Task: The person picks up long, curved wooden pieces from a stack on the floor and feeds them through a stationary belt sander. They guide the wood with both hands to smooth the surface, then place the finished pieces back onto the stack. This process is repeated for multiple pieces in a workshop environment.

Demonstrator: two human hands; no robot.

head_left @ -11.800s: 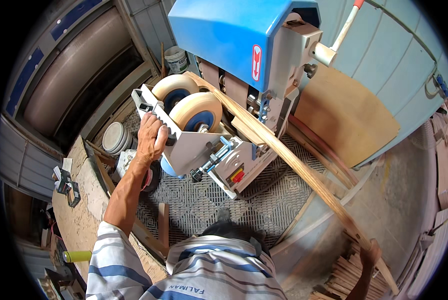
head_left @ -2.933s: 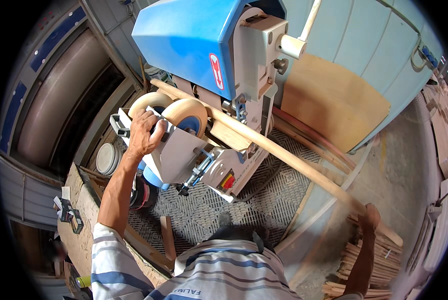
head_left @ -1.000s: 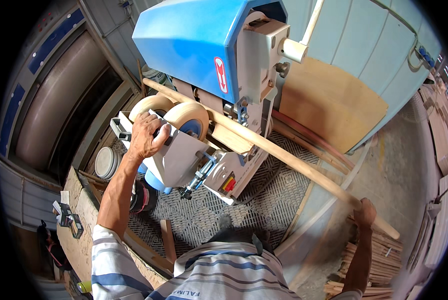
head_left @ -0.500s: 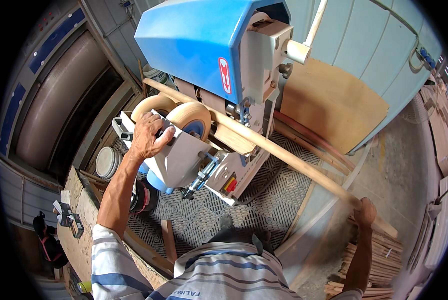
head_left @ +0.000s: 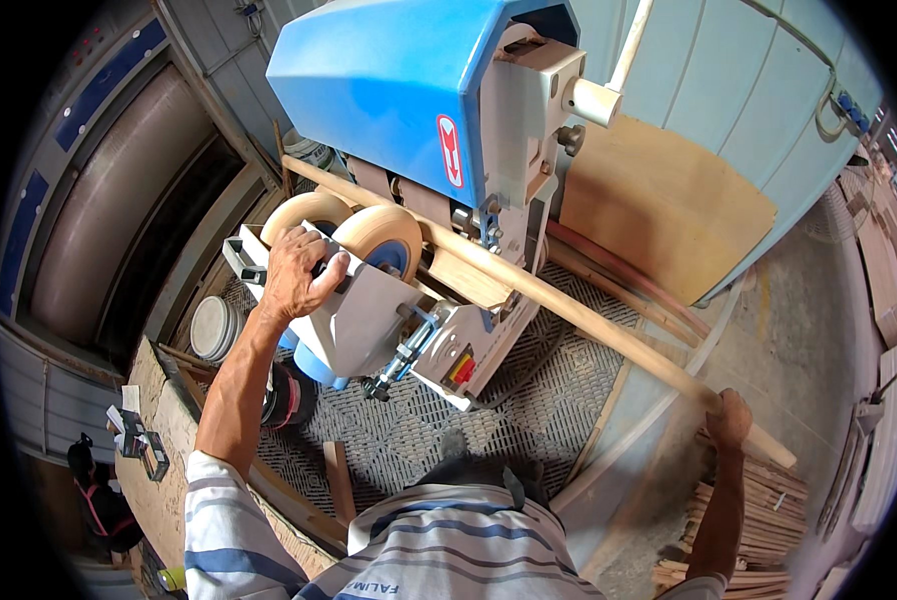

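Observation:
A long round wooden pole (head_left: 589, 318) runs slantwise from the upper left to the lower right, through a blue-and-white belt sanding machine (head_left: 389, 80). It lies between the sanding belt and two tan rubber wheels (head_left: 381, 240). Near the pole's lower right end, my right hand (head_left: 731, 418) is closed around it. My left hand (head_left: 301, 272) is closed over the top of the white wheel housing (head_left: 354, 330), gripping a dark handle that my fingers partly cover. A wooden trough (head_left: 469, 280) sits under the pole, beside the wheels.
Stacked wooden sticks (head_left: 759, 515) lie below my right hand. A tan board (head_left: 659, 220) leans on the wall behind the machine. White lidded buckets (head_left: 214, 328) stand left, near a worn wooden bench (head_left: 159, 490). Patterned matting (head_left: 369, 450) covers the floor. Another person (head_left: 99, 500) is far left.
The pole has shifted slightly toward the upper left, and my right hand has moved slightly up with it. My left hand stays on the housing. The person at far left has shifted.

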